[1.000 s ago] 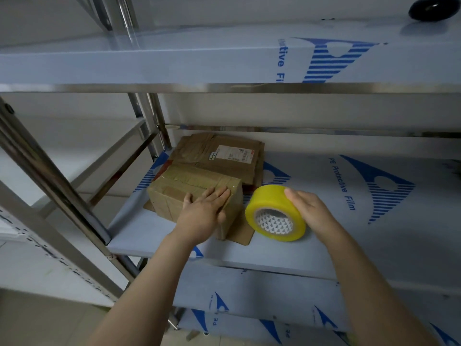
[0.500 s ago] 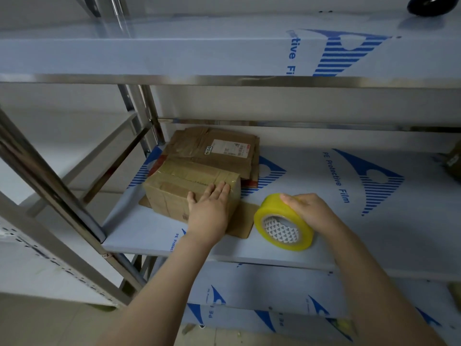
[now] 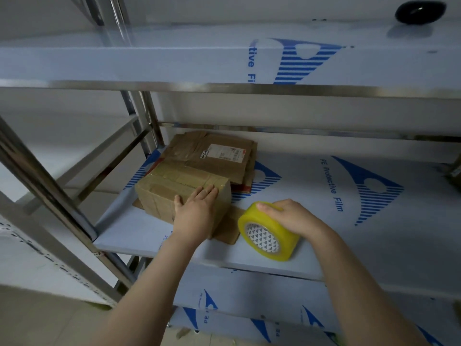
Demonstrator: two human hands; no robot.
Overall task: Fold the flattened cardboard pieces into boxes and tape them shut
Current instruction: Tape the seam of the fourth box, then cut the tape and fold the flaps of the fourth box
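The brown box [image 3: 174,188] sits on the shelf [image 3: 399,245], and the left hand [image 3: 197,212] lies flat on it with straight fingers. The right hand [image 3: 293,218] curls its fingers over the yellow tape roll [image 3: 268,233], just beside the box. Some flat cardboard [image 3: 214,156] lies right behind the box, under a low upper shelf [image 3: 149,61].

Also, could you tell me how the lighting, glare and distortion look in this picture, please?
Head view: dim, bluish light, soft shadows; head view: the upper shelf has a pale sheen and mirrors the black object; head view: the wide lens tilts and bows the shelf edges; box and tape roll look sharp.
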